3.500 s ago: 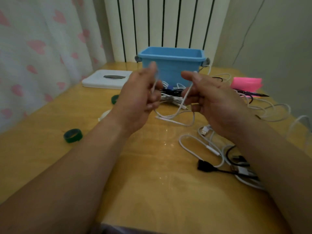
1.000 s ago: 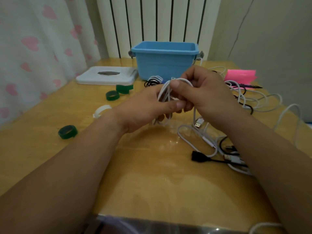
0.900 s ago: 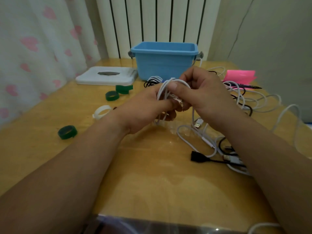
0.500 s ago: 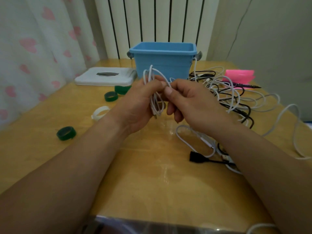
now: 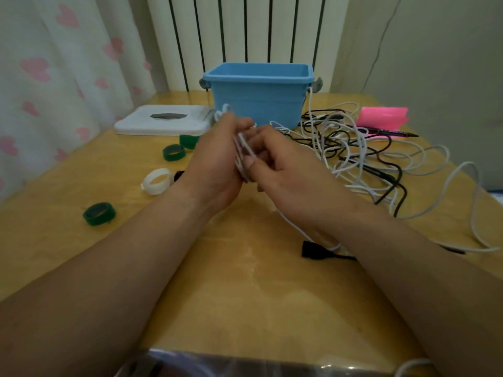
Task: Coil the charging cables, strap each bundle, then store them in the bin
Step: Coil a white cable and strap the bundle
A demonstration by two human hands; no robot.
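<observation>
A tangle of loose cables (image 5: pixel 353 148), white and black, sprawls over the worktop (image 5: pixel 245 295) to the right of the blue bin (image 5: pixel 260 96), beside a pink notepad (image 5: pixel 382 117) and a pen (image 5: pixel 389 131). Left of the bin lie a flat white box (image 5: pixel 163 119), green strap rings (image 5: pixel 174 152) and a white ring (image 5: pixel 157 181). In front of the bin, my left hand (image 5: pixel 217 164) curls round the white coil (image 5: pixel 240 148), and my right hand (image 5: pixel 285 170) fingers (image 5: pixel 249 161) pinch its strands.

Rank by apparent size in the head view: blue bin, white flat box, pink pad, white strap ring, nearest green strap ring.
1. blue bin
2. white flat box
3. pink pad
4. white strap ring and nearest green strap ring: they look alike, so not ranked; green is nearer the camera.
</observation>
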